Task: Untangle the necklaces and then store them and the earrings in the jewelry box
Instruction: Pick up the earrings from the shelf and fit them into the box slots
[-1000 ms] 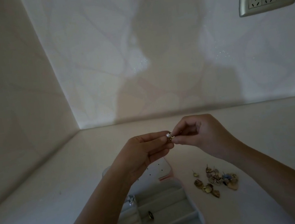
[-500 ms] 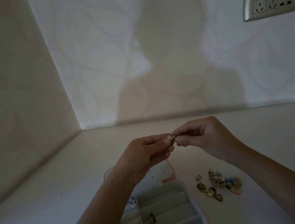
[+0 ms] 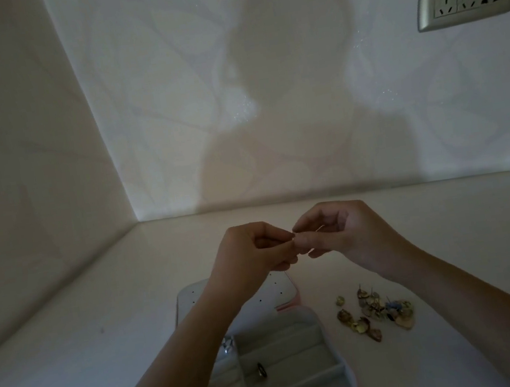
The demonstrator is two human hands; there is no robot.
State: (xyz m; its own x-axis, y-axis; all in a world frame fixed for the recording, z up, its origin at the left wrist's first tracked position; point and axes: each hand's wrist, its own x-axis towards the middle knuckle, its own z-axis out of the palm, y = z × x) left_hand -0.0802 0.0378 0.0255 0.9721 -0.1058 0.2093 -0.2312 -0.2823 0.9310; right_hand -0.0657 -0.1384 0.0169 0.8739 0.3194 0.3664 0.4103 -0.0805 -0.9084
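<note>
A small piece of jewellery (image 3: pixel 294 238), too tiny to name, is pinched between both hands above the middle of the table (image 3: pixel 74 366), probably raised there for close, fiddly work. The left hand (image 3: pixel 255 249) and right hand (image 3: pixel 344 230) each have a grip pinching it, fingertips meeting. Nearer, the jewelry box (image 3: pixel 346 374) lies open, a ring (image 3: pixel 261 371) in one compartment, ready to receive more. The loose earrings (image 3: pixel 375 311) sit heaped just right of it.
</note>
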